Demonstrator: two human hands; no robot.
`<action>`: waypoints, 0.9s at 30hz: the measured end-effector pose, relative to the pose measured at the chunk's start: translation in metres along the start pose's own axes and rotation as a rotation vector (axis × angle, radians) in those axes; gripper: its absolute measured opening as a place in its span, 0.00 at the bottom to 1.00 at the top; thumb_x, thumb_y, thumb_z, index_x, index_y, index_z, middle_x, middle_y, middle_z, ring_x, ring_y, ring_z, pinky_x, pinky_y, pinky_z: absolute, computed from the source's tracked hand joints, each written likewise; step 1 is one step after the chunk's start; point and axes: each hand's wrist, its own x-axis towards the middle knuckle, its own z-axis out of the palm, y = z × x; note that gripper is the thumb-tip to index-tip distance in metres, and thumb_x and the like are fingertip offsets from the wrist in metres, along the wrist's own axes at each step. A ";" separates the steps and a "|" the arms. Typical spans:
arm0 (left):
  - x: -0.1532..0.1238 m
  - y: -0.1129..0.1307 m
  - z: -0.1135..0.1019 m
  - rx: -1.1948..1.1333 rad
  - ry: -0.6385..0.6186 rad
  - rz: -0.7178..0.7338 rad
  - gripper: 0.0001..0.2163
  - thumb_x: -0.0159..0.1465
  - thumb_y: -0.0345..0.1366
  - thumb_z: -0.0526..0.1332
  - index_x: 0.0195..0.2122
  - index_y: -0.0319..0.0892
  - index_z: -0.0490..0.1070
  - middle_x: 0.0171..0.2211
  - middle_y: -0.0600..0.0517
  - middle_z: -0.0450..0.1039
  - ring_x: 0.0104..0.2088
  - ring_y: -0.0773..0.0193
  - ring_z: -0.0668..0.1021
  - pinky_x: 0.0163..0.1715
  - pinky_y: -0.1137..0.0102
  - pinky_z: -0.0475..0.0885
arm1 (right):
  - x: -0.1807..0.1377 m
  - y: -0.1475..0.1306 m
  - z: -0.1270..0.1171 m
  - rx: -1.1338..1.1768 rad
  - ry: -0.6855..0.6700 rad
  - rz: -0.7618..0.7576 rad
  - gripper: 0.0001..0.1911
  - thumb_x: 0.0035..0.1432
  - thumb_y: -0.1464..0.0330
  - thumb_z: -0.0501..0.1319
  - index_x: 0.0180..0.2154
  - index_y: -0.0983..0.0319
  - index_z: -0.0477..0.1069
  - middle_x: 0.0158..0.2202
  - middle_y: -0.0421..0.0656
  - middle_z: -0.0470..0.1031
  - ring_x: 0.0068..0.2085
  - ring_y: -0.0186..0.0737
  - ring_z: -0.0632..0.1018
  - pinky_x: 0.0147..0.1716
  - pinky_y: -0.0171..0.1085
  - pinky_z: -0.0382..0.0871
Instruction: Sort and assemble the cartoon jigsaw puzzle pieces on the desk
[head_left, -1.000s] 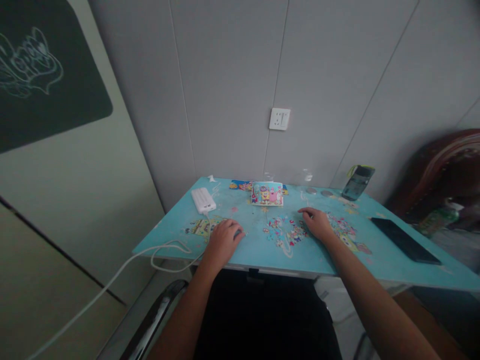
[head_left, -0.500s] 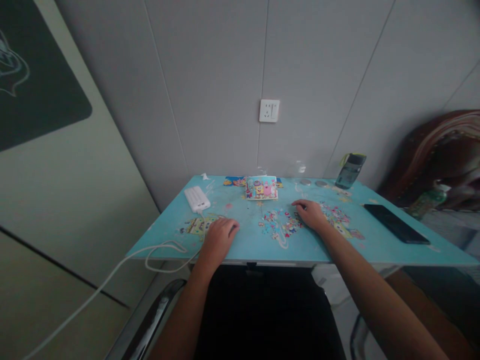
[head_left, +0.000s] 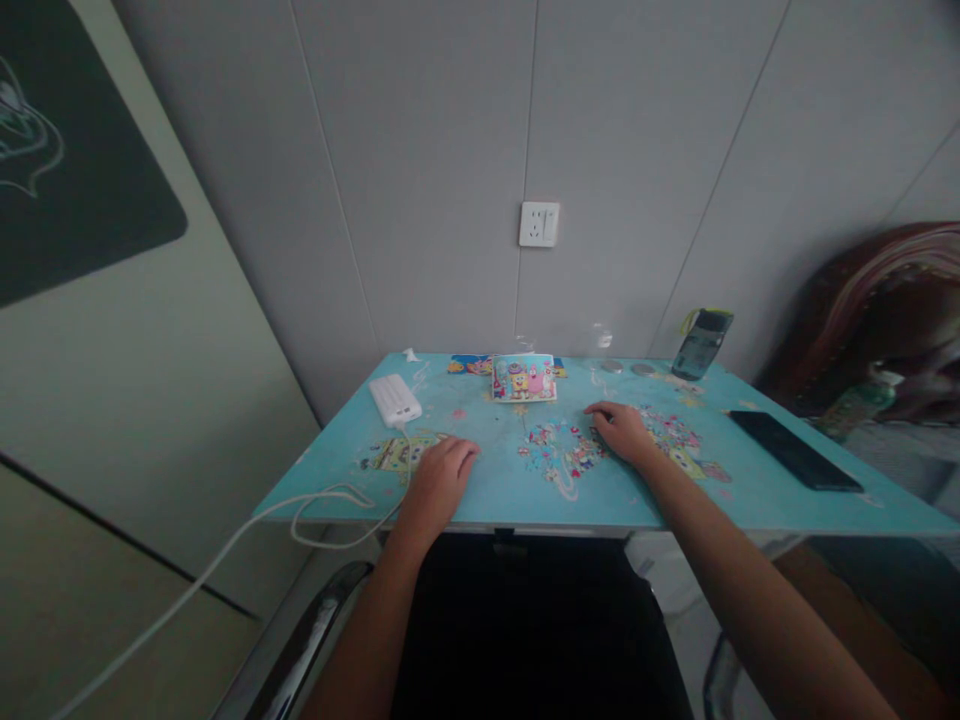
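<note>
Two flat, open hands, left [head_left: 437, 478] and right [head_left: 619, 430], on jagged cardboard puzzle pieces [head_left: 564, 452].

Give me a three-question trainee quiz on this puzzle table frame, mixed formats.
1. True or false: the left hand rests on the white rectangular power bank.
2. Which lies nearest the right hand? A) loose colourful jigsaw pieces B) flat black phone C) dark water bottle
3. What stands against the wall at the light blue table's far edge, centre?

Key: 1. False, it lies flat on the table. 2. A. 3. The cartoon puzzle box.
</note>
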 end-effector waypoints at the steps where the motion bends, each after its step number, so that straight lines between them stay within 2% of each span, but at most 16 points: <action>1: 0.000 0.000 0.000 -0.002 -0.002 0.000 0.07 0.71 0.32 0.55 0.43 0.44 0.73 0.41 0.49 0.75 0.44 0.58 0.77 0.50 0.64 0.70 | 0.000 0.000 0.000 0.001 -0.002 0.001 0.19 0.60 0.68 0.53 0.43 0.63 0.82 0.35 0.46 0.82 0.32 0.40 0.77 0.39 0.37 0.69; 12: 0.002 0.003 -0.001 -0.004 -0.031 0.006 0.07 0.71 0.33 0.55 0.44 0.44 0.73 0.42 0.49 0.74 0.45 0.59 0.76 0.51 0.64 0.70 | -0.001 -0.001 -0.001 0.003 -0.007 0.002 0.19 0.61 0.67 0.53 0.43 0.62 0.81 0.34 0.45 0.82 0.32 0.41 0.77 0.38 0.37 0.68; 19: 0.003 0.003 -0.001 -0.009 -0.060 0.019 0.09 0.71 0.32 0.55 0.46 0.45 0.73 0.43 0.49 0.73 0.46 0.59 0.76 0.51 0.64 0.70 | -0.003 -0.004 -0.002 0.010 0.013 -0.010 0.18 0.62 0.68 0.53 0.43 0.63 0.81 0.37 0.48 0.82 0.35 0.43 0.79 0.42 0.40 0.70; 24: 0.005 0.001 0.001 -0.011 -0.065 0.010 0.09 0.71 0.31 0.54 0.46 0.44 0.73 0.43 0.49 0.73 0.45 0.59 0.76 0.51 0.64 0.70 | -0.004 -0.023 -0.004 0.044 -0.021 -0.140 0.18 0.63 0.70 0.54 0.47 0.62 0.79 0.46 0.48 0.81 0.45 0.43 0.79 0.48 0.40 0.70; 27: 0.005 0.000 0.002 -0.007 -0.069 0.000 0.10 0.71 0.31 0.54 0.46 0.44 0.74 0.42 0.48 0.73 0.46 0.58 0.76 0.50 0.64 0.70 | -0.005 -0.037 -0.006 0.059 -0.102 -0.247 0.16 0.61 0.72 0.57 0.47 0.59 0.80 0.45 0.45 0.81 0.47 0.41 0.79 0.51 0.39 0.69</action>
